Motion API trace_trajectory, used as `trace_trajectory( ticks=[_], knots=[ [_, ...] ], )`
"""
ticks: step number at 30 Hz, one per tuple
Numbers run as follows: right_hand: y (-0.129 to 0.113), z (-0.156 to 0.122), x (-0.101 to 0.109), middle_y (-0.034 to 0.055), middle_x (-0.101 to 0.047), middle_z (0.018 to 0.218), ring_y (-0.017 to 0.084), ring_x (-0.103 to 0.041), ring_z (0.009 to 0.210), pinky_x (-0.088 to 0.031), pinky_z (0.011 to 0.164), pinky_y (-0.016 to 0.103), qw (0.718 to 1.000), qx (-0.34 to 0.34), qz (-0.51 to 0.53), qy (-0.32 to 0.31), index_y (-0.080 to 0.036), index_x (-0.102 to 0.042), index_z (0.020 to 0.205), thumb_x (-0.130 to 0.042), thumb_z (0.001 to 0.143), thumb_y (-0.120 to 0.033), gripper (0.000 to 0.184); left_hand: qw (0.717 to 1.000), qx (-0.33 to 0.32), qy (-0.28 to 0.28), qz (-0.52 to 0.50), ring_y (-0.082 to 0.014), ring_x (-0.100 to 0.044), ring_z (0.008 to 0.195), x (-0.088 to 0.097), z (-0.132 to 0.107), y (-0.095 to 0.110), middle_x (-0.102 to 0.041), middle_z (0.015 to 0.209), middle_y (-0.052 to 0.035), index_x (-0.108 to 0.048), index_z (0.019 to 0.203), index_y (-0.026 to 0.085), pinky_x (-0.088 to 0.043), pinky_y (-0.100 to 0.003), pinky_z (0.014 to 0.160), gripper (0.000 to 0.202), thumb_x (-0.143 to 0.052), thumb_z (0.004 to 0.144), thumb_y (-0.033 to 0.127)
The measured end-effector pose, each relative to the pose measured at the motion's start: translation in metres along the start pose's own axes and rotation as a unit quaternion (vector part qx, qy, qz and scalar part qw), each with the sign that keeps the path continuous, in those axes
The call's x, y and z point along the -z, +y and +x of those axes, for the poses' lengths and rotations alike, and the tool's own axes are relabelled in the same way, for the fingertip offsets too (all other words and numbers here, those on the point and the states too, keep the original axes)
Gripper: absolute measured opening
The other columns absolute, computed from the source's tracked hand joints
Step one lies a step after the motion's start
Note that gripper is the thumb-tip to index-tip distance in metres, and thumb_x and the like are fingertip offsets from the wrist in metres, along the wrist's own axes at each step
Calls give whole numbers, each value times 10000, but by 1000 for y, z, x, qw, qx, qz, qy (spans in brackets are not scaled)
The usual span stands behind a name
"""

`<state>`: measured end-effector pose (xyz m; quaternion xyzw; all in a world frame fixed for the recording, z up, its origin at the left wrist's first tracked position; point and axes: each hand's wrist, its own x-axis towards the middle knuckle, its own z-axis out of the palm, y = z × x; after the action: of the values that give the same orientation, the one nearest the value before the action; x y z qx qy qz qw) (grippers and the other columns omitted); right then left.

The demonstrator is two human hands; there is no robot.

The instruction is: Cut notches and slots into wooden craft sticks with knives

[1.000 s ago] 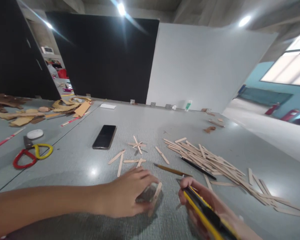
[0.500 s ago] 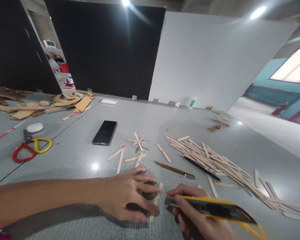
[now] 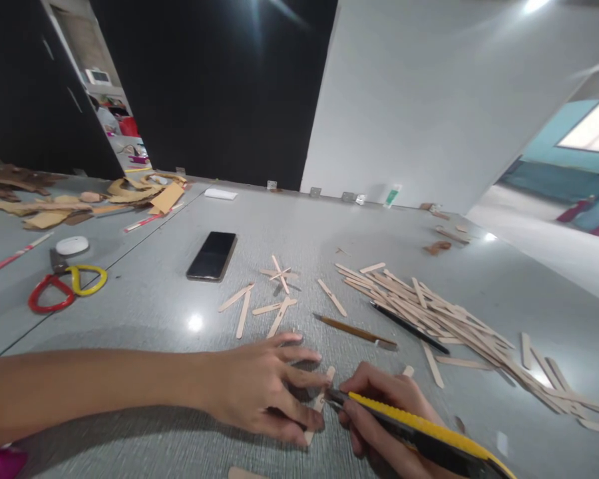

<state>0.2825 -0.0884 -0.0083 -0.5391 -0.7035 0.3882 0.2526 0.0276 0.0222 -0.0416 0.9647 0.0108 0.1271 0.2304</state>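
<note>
The cutter (image 3: 419,426), apart from the stick (image 3: 320,402) half a second earlier, had now reached its edge, so the cutting itself seemed under way. The right hand (image 3: 384,412) had its grip closed around the cutter; the left hand (image 3: 269,389), fingers spread, pressed the stick to the table (image 3: 144,286). Those fingers hid parts of the stick, whether the blade (image 3: 335,397) had bitten was too small to tell, and the bottom border cropped the cutter's rear.

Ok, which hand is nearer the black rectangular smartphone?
Left. The left hand is on the near side of the smartphone, somewhat right; the right hand is farther right.
</note>
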Motion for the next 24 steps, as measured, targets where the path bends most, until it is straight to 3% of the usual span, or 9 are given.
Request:
trace_trajectory(
  ticks=[10,16,19,21,24],
  knots=[
    [-5,4,-8,7,-743,723,178,-627,604,-455,604,314,990,93,-84,66,-285,-711,921,-652,1001,-365,128,997,-35,64,-6,-289,-543,1422,-9,4,3,-657,1450,-86,-779,1110,265,-320,-437,1231,189,-745,970,387],
    [3,-4,-5,27,-703,708,204,-625,591,-510,649,388,995,35,-42,87,-294,-737,1075,-479,1055,-543,360,997,-26,68,-19,-265,-543,1420,-10,6,1,-660,1456,-50,-785,1076,272,-287,-422,1235,207,-723,977,443],
    [2,-3,2,76,-751,899,276,-711,816,-537,766,450,990,69,-61,111,-318,-756,1116,-485,1058,-514,339,998,-13,47,-31,-260,-529,1429,-9,8,2,-675,1437,-32,-783,1075,298,-289,-424,1228,214,-713,976,474],
    [-3,1,5,88,-735,1032,308,-695,987,-526,828,456,983,110,-88,116,-341,-770,1096,-545,1044,-453,257,998,-9,47,-45,-262,-528,1427,-7,8,3,-682,1426,-28,-788,1064,295,-291,-416,1224,222,-717,969,483],
    [-10,5,5,48,-693,978,257,-671,924,-522,788,388,990,97,-43,92,-334,-717,1078,-598,1034,-401,143,996,6,50,-71,-250,-527,1421,-1,10,6,-687,1415,-9,-799,1015,300,-285,-409,1228,234,-698,978,508]
  ],
)
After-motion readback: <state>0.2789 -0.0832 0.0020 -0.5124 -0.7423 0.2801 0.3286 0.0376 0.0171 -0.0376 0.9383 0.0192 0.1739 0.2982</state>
